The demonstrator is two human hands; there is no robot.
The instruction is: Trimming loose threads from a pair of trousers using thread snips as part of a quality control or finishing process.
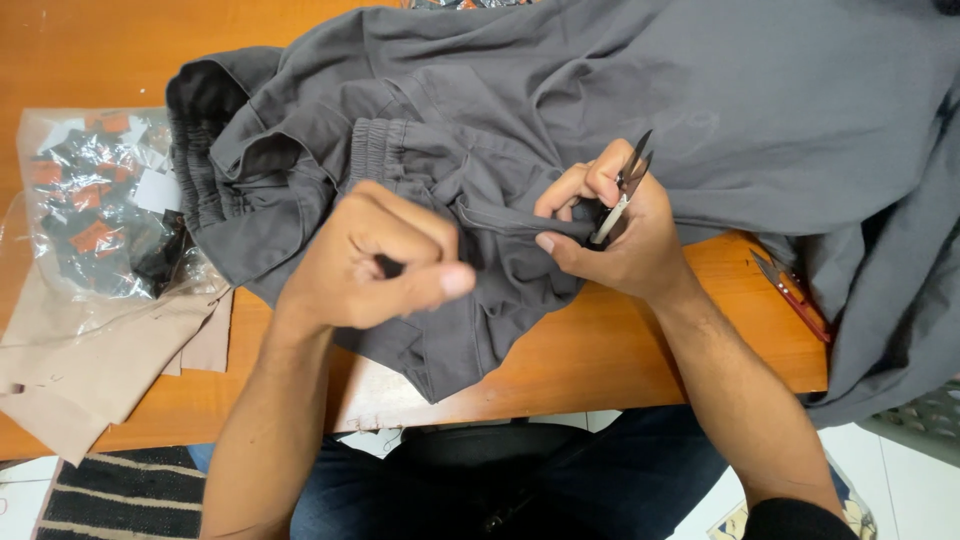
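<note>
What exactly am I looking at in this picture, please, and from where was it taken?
A camera worn on a person's head looks down at their own two bare hands; there is no machine. A grey garment with an elastic waistband is spread over an orange wooden table. The left hand is closed in a fist on the fabric. The right hand pinches a fold and holds small thread snips. At the left lie a clear bag of small tags and beige cloth pieces; a red-handled tool lies at the right.

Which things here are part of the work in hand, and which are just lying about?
In use: grey garment, snips in right hand, left hand pinching the cloth.
Lying about: bag of labels, beige cloth, red-handled tool.
</note>
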